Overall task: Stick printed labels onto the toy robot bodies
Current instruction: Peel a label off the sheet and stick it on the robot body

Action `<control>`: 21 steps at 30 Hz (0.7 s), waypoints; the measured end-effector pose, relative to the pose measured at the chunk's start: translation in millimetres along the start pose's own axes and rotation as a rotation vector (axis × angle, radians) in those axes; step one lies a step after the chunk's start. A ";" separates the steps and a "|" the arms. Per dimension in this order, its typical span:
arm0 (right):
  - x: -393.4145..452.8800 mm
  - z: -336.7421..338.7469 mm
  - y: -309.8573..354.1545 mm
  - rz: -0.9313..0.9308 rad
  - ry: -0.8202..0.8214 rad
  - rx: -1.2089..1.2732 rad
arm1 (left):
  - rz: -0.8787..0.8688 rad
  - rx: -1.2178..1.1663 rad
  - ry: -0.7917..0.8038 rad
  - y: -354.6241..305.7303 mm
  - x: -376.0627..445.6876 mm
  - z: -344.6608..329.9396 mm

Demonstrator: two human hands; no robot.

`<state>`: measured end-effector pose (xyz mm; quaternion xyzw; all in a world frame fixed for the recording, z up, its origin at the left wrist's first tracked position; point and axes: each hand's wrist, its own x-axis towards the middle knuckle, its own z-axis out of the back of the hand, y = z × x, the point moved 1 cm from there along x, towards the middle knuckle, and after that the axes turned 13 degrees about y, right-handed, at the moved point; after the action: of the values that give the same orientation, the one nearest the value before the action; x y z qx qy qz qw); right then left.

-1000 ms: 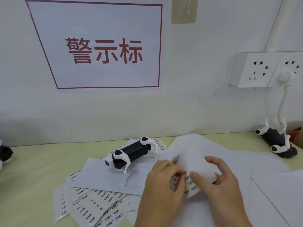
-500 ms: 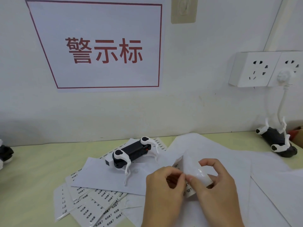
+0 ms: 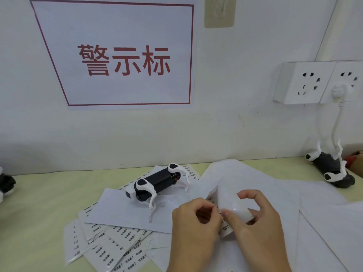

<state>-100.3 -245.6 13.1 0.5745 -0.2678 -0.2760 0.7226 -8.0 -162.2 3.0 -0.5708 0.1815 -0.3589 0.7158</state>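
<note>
A black toy robot body (image 3: 157, 183) with white legs lies on its side on white paper at the table's middle. Just right of it, my right hand (image 3: 257, 230) grips a bent label sheet (image 3: 233, 211), thumb pressed on its curled face. My left hand (image 3: 194, 230) pinches at the sheet's printed left edge, fingertips against my right thumb. Whether a single label is between the left fingers is hidden. More printed label sheets (image 3: 110, 246) lie fanned out at the front left.
A second black and white toy robot (image 3: 330, 169) lies upside down at the far right, under a wall socket (image 3: 306, 83) with a plugged white cable. Another toy part (image 3: 5, 183) peeks in at the left edge. Large white paper sheets (image 3: 318, 209) cover the right side.
Both hands drew slightly nearer to me and the label sheet curled tighter over my right fingers. My left fingertips closed in on the sheet's printed edge. The toy robots stayed put.
</note>
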 end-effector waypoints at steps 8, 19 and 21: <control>0.2 1.0 -0.7 -0.008 0.005 0.021 | -0.002 -0.007 0.038 -0.1 1.0 2.1; 1.8 1.0 -4.4 -0.009 0.001 0.011 | 0.023 -0.001 0.032 4.5 4.8 2.4; 2.2 0.6 -5.8 -0.004 -0.015 0.002 | 0.033 -0.002 0.034 4.8 4.8 1.8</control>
<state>-99.7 -248.7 7.7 0.5737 -0.2723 -0.2816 0.7193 -2.2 -164.0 -0.4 -0.5623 0.2032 -0.3565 0.7179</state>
